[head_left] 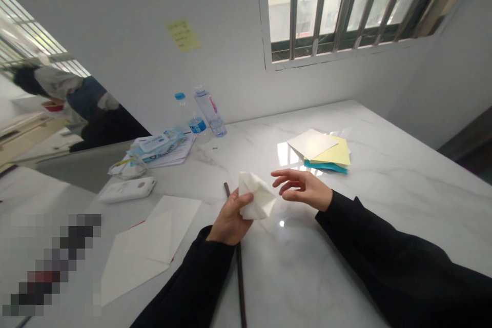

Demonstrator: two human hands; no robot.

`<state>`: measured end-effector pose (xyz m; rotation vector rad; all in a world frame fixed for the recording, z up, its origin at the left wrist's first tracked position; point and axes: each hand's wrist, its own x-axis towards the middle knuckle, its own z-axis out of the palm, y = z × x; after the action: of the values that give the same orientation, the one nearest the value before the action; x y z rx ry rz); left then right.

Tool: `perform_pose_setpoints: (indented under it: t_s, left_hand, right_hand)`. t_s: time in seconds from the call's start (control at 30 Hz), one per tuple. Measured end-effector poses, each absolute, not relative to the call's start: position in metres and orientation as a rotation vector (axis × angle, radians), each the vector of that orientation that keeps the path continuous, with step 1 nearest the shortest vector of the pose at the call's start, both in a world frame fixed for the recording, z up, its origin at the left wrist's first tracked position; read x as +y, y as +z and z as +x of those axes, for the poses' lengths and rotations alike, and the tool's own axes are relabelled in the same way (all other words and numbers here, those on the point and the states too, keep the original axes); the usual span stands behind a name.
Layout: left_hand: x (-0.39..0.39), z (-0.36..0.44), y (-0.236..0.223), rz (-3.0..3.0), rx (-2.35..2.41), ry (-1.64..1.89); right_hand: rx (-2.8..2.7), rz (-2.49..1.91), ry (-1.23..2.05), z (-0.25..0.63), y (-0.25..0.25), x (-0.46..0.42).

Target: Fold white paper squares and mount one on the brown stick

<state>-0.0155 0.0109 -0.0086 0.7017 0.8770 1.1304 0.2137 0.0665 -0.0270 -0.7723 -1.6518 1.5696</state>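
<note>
My left hand (231, 215) is closed around a folded piece of white paper (258, 197), with the thumb pressed on its front and creases showing across it. Just to the right, my right hand (302, 187) hovers above the table, fingers apart and slightly bent, holding nothing. A small gap separates its fingertips from the paper. Beyond the right hand lies a loose stack of sheets: a pale one on top, a yellow sheet (335, 151) under it and a blue sheet (326, 166) at the bottom. A thin dark strip (241, 287) runs along the table beneath my left wrist.
White sheets (134, 251) lie on the left of the marble-patterned table (384, 205). Behind them are a white device (126, 190), a wipes pack (159, 146) on papers and two plastic bottles (209, 110). A yellow note (183, 36) sticks to the wall. Another person (82, 97) is at far left.
</note>
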Motion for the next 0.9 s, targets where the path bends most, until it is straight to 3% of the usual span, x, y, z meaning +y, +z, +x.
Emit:
perform_pose_setpoints:
  t_s: [0.13, 0.33, 0.43, 0.53, 0.7, 0.9]
  left_hand:
    - [0.000, -0.039, -0.015, 0.601, 0.692, 1.269]
    - [-0.007, -0.053, -0.074, 0.600, 0.825, 1.052]
    - [-0.005, -0.045, -0.089, 0.675, 0.652, 1.042]
    - [-0.006, -0.036, -0.076, 0.733, 0.542, 1.125]
    - [0.001, -0.026, -0.031, 0.709, 0.760, 1.184]
    - [0.022, -0.015, -0.017, 0.694, 0.980, 1.297]
  right_hand:
    - [-1.565, -0.664, 1.654, 0.217, -0.027, 0.069]
    - [-1.573, -0.689, 1.714, 0.212, -0.034, 0.064]
    - [-1.595, -0.730, 1.690, 0.209, -0.033, 0.061]
    - [-1.588, -0.751, 1.672, 0.207, -0.030, 0.056]
    - [-1.526, -0.727, 1.605, 0.202, -0.023, 0.050]
    - [-1.313, -0.795, 1.771, 0.196, -0.022, 0.056]
